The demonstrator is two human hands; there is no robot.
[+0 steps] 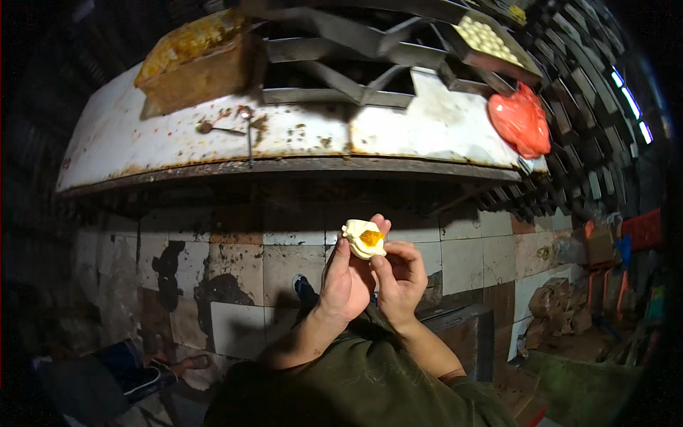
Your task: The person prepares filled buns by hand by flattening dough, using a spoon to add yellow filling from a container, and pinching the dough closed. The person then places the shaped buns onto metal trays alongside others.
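Left hand: fingers clamped around cream dough; right hand: fingers pinching its edge. Orange filling exposed. Likely wrapping step; next move seemingly calls for sealing dough.

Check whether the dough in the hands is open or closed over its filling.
Open: the orange filling shows uncovered in the pale dough at the left hand.

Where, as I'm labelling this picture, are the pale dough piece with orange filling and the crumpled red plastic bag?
Pale dough piece with orange filling (pixel 368 238), head view: its exposed filling.
Crumpled red plastic bag (pixel 519 122), head view: its bulging middle.
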